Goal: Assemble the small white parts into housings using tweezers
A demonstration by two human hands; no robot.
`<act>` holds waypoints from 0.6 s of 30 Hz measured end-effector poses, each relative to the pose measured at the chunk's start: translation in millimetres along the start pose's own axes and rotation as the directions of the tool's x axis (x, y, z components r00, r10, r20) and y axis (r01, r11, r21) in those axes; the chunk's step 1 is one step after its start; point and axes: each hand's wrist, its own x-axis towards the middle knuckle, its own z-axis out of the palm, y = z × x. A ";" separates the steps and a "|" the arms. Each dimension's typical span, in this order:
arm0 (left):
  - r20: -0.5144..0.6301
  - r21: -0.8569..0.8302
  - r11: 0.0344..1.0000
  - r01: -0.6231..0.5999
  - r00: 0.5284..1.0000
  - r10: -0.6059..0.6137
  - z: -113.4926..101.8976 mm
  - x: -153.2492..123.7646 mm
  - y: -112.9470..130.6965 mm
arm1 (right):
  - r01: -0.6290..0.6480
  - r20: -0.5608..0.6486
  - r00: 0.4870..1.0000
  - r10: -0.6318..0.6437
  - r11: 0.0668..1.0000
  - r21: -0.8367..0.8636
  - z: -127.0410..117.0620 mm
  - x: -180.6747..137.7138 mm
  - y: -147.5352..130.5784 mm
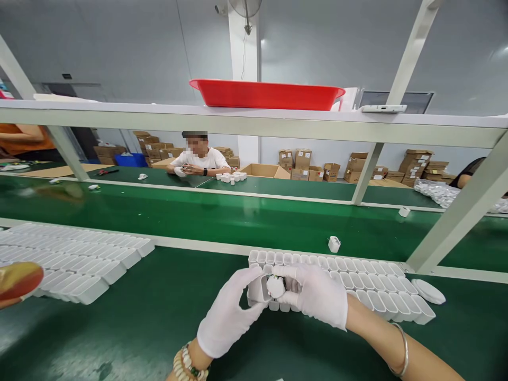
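Note:
My left hand (234,309), in a white glove, grips a white plastic housing (257,290) between thumb and fingers, its open side turned to the right. My right hand (321,293), also gloved, pinches a small white part with a rounded face (275,286) at the housing's mouth. Whether the part sits partly inside, I cannot tell. Behind and below both hands stand rows of open white housings (377,301), partly hidden by my right hand. A stack of flat white oval pieces (428,291) lies at the right end of those rows.
More rows of white housings (91,288) stand at left, beside a yellow-red rounded object (19,280). Beyond runs a green conveyor belt (198,214) carrying a white unit (334,244). Overhead, a shelf (159,119) holds a red tray (270,95). A co-worker (198,159) sits opposite.

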 end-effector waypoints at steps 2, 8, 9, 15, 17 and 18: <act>0.006 -0.005 1.000 -0.007 1.000 0.007 -0.7 0.2 1.1 | 0.006 -0.014 1.000 -0.006 1.000 -0.007 1.0 -1.5 -1.1; 0.015 -0.016 0.999 -0.044 0.999 0.044 -1.3 -0.6 1.5 | 0.003 -0.003 1.000 -0.003 0.999 -0.050 2.8 -3.3 -4.2; 0.016 -0.011 0.999 -0.051 0.999 0.051 -1.2 -0.6 1.3 | 0.006 -0.007 1.000 -0.006 0.998 -0.055 3.4 -3.2 -4.2; 0.038 0.010 0.997 -0.073 0.997 0.072 0.2 -1.5 1.1 | 0.010 -0.019 1.000 -0.012 0.995 -0.094 11.9 -0.7 -0.1; 0.043 0.006 0.998 -0.070 0.997 0.069 0.9 -2.1 2.0 | 0.008 -0.011 1.000 -0.009 0.994 -0.109 14.6 0.7 3.4; 0.042 0.004 0.998 -0.066 0.997 0.066 1.3 -2.3 2.4 | 0.016 0.000 1.000 -0.017 0.993 -0.113 15.3 1.2 5.3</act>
